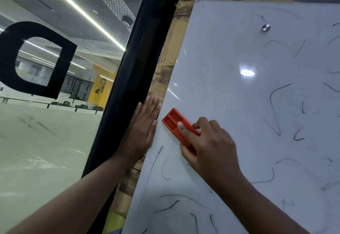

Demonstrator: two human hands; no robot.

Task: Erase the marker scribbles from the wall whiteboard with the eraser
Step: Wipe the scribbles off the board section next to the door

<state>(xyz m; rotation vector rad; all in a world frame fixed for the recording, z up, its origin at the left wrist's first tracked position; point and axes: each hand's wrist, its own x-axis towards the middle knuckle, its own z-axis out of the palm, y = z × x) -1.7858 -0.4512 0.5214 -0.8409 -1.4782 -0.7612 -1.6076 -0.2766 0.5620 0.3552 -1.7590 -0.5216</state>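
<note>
Head view: right hand pinches a red eraser flat against the whiteboard near its left edge, above remaining scribbles; left hand, fingers straight, braces beside the frame.

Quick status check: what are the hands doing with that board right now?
Right hand holds red eraser on whiteboard. Left hand flat beside its edge. Scribbles remain. Nothing blocking.
</note>
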